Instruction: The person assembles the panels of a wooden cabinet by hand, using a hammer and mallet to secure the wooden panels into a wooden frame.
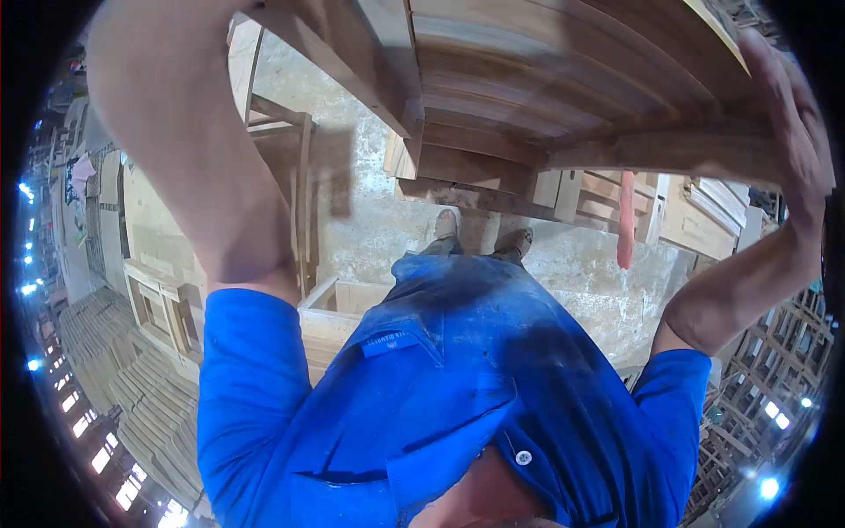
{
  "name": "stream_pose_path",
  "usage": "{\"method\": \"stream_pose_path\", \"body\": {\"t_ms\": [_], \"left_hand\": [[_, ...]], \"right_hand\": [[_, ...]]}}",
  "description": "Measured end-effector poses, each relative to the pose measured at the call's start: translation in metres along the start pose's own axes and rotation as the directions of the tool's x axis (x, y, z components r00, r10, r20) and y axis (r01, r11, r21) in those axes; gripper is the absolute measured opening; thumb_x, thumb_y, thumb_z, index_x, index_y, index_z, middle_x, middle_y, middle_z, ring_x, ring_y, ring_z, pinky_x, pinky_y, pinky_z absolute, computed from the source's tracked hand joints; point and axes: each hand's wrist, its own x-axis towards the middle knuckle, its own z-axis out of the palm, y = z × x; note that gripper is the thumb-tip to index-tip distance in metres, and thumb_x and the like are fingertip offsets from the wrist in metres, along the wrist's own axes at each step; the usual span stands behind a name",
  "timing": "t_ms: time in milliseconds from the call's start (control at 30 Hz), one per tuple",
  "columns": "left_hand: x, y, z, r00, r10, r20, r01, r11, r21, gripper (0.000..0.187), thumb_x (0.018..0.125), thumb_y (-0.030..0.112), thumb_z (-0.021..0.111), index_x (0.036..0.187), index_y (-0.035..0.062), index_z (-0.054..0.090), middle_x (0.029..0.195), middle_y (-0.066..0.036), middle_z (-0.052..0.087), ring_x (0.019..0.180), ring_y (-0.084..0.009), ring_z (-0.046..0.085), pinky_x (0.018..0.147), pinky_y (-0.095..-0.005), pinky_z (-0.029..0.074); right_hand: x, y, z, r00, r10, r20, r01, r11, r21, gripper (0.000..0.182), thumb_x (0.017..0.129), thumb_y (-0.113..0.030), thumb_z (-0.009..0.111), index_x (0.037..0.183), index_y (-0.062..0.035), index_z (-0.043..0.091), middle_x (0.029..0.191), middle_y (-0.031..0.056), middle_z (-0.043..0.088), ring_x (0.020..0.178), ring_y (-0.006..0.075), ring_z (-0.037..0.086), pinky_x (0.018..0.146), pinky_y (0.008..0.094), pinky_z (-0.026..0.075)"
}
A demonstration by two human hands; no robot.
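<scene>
A large wooden furniture piece (pixel 563 62) with slatted boards and thick rails fills the upper part of the view, raised in front of my body. My right hand (pixel 797 132) lies along its right edge, fingers stretched out and the palm turned toward the wood. On the other side, my left forearm reaches up to the top edge of the view near a wooden rail (pixel 339 62). The left hand itself is cut off, so its grip is hidden. A red strip (pixel 626 220) hangs below the piece's lower rail.
My feet stand on a worn concrete floor (pixel 370 229). Wooden frames (pixel 158 299) and a box-like wooden part (pixel 348 299) are at the left. Stacked boards (pixel 150 396) lie farther left. More wooden parts (pixel 695 216) stand at the right, with piled frames (pixel 775 352) beyond.
</scene>
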Motion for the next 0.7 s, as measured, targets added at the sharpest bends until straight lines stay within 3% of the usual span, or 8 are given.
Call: {"method": "stream_pose_path", "body": {"t_ms": [333,433,533,567,633,667,700], "left_hand": [[-0.018,-0.035,0.028,0.988,0.11,-0.104,-0.1,0.99,0.097,0.064,0.073,0.055,0.078,0.108,0.002,0.069,0.076,-0.014,0.06,0.067,-0.0216,0.06,0.065,-0.0338,0.047],[-0.009,-0.03,0.012,0.986,0.133,-0.097,-0.118,0.982,0.145,0.065,0.071,0.058,0.078,0.106,0.0034,0.07,0.072,-0.014,0.058,0.066,-0.0219,0.059,0.065,-0.0346,0.046],[0.009,-0.021,-0.001,0.996,0.088,0.009,-0.088,0.969,0.232,0.066,0.069,0.06,0.078,0.104,0.0047,0.071,0.069,-0.014,0.057,0.066,-0.0223,0.058,0.065,-0.0354,0.044],[0.01,-0.012,-0.004,0.997,-0.06,0.055,0.045,0.972,0.232,0.059,0.067,0.047,0.084,0.109,0.0064,0.071,0.087,-0.012,0.063,0.082,-0.0228,0.062,0.074,-0.0361,0.048],[0.005,-0.01,-0.005,0.978,-0.177,0.107,0.151,0.964,0.219,0.057,0.066,0.034,0.089,0.113,0.008,0.071,0.105,-0.01,0.07,0.098,-0.0234,0.067,0.084,-0.0367,0.052],[-0.003,-0.022,-0.003,0.994,0.037,-0.101,-0.037,0.999,0.0,0.061,0.065,0.029,0.088,0.119,0.0091,0.069,0.103,-0.01,0.071,0.091,-0.0203,0.066,0.081,-0.035,0.052],[-0.012,-0.025,-0.006,0.919,0.193,-0.343,-0.263,0.95,-0.171,0.066,0.065,0.025,0.088,0.126,0.0102,0.067,0.101,-0.01,0.072,0.085,-0.0172,0.066,0.079,-0.0334,0.051]], "right_hand": [[-0.015,-0.001,0.021,0.996,0.057,0.065,-0.062,0.995,0.078,0.053,0.101,-0.046,0.046,0.122,0.0011,0.062,0.109,0.0145,0.064,0.091,0.0214,0.06,0.081,0.0362,0.05],[-0.003,-0.027,0.019,0.987,-0.016,0.161,-0.005,0.992,0.126,0.055,0.1,-0.048,0.047,0.12,0.0011,0.062,0.106,0.0148,0.065,0.086,0.0212,0.06,0.077,0.0365,0.051],[0.01,-0.062,0.007,0.976,-0.131,0.173,0.078,0.955,0.285,0.057,0.1,-0.051,0.048,0.119,0.0011,0.062,0.103,0.0151,0.065,0.081,0.0211,0.06,0.073,0.0368,0.053],[0.013,-0.068,0.002,0.979,-0.161,0.126,0.105,0.924,0.368,0.058,0.099,-0.052,0.049,0.119,0.0012,0.062,0.101,0.0152,0.065,0.079,0.0211,0.06,0.072,0.0368,0.053],[0.003,-0.054,-0.013,0.994,-0.098,-0.056,0.113,0.869,0.482,0.059,0.099,-0.053,0.05,0.118,0.0012,0.063,0.099,0.0154,0.065,0.076,0.021,0.06,0.069,0.037,0.054],[-0.019,-0.031,-0.019,0.993,0.037,-0.113,0.021,0.882,0.47,0.054,0.097,-0.048,0.054,0.122,-0.0008,0.062,0.107,0.0162,0.066,0.086,0.0223,0.062,0.076,0.0374,0.053],[-0.042,-0.007,-0.025,0.971,0.172,-0.168,-0.073,0.878,0.473,0.051,0.096,-0.043,0.059,0.126,-0.0028,0.061,0.114,0.017,0.066,0.096,0.0237,0.063,0.082,0.0378,0.052]]}}
